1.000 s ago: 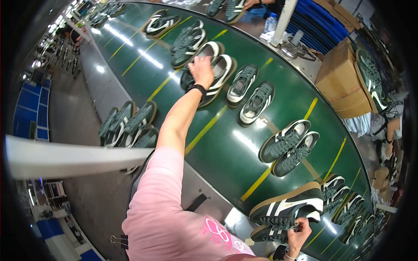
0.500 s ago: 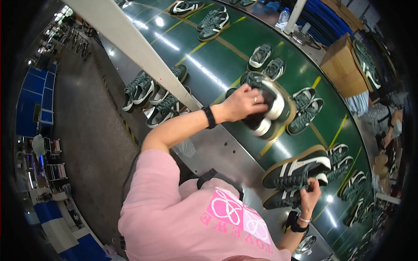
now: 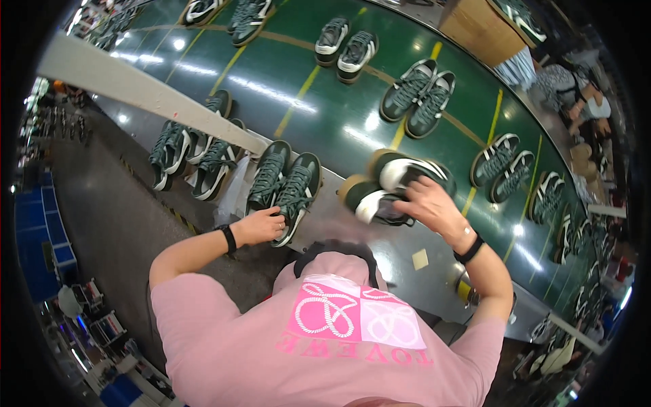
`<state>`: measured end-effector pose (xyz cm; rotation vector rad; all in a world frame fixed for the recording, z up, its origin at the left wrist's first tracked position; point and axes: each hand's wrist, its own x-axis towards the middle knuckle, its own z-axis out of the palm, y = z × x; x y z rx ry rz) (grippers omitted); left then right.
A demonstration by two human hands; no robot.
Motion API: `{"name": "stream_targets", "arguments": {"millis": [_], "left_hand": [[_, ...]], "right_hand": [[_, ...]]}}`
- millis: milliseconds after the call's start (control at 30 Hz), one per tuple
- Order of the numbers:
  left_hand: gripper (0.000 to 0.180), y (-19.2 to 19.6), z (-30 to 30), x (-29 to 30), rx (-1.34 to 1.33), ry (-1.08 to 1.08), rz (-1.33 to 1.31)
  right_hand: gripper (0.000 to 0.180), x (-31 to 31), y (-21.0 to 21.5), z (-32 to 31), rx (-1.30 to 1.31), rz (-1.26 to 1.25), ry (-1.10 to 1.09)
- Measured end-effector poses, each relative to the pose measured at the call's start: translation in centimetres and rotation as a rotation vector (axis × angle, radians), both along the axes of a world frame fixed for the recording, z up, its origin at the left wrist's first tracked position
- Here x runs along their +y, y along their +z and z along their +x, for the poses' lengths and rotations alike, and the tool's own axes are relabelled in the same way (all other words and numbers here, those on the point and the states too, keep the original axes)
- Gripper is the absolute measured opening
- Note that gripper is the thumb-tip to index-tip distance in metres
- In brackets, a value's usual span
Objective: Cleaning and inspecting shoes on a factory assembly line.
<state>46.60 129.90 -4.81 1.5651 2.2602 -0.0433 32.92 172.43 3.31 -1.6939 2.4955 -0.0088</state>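
Note:
A pair of dark green sneakers [image 3: 298, 190] with white stripes stands upright on the metal ledge at left, toes pointing away. My left hand [image 3: 261, 226] has its fingers curled at the heel openings of this pair. Right of centre, my right hand [image 3: 434, 207] grips a second pair of green sneakers [image 3: 397, 175] by the heel ends. That pair is tilted and smeared by motion, over the border of the ledge and the green conveyor belt [image 3: 352, 115]. The fingertips inside these shoes are partly hidden.
More green sneaker pairs stand along the belt, one pair [image 3: 417, 98] just beyond my right hand. Other sneakers [image 3: 213, 166] sit left, beneath a slanted white post [image 3: 156, 95]. A pale paper square [image 3: 420, 259] lies on the ledge. A cardboard box [image 3: 485, 30] and another person [image 3: 586, 102] are far right.
My left hand has brought its pair from above the belt down onto the ledge at left. My right hand has moved its pair up and leftward. The view has shifted.

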Motion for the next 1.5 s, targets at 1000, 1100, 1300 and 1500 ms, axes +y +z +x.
{"name": "stream_targets", "arguments": {"millis": [1000,1100,1300,1500], "left_hand": [[0.066,-13.9,-19.1,28.9,-0.508,0.758,0.200],[0.087,-15.4,-19.2,30.6,-0.547,0.774,0.036],[0.076,-9.7,-17.7,32.5,-0.753,0.882,0.097],[0.048,-4.8,-13.3,33.7,-1.064,0.967,0.421]], "right_hand": [[0.023,20.6,-3.5,26.1,0.604,-0.617,-1.692],[0.028,26.0,-1.9,30.4,0.633,-0.507,-1.945],[0.040,31.0,-0.6,33.2,0.408,-0.532,-2.007],[0.029,32.2,-1.8,31.4,0.089,-0.722,-1.961]]}}
